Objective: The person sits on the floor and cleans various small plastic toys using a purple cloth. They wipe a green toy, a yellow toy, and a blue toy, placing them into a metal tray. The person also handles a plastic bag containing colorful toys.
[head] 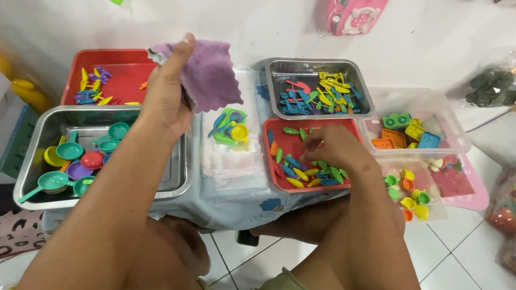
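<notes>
Bare forearms reach out from near; right hand [334, 150] pinches small pieces in the red tray [277, 184], while farther left, left hand [168, 94] grips a purple cloth [210, 74], which might drag pieces from the steel tray [34, 179] below.

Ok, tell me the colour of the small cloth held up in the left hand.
Purple: the small fuzzy cloth pinched in the left hand, clearest in the head view.

Two steel trays [39, 161] [276, 67], two red trays [74, 65] [272, 184], one purple cloth [210, 74].
</notes>
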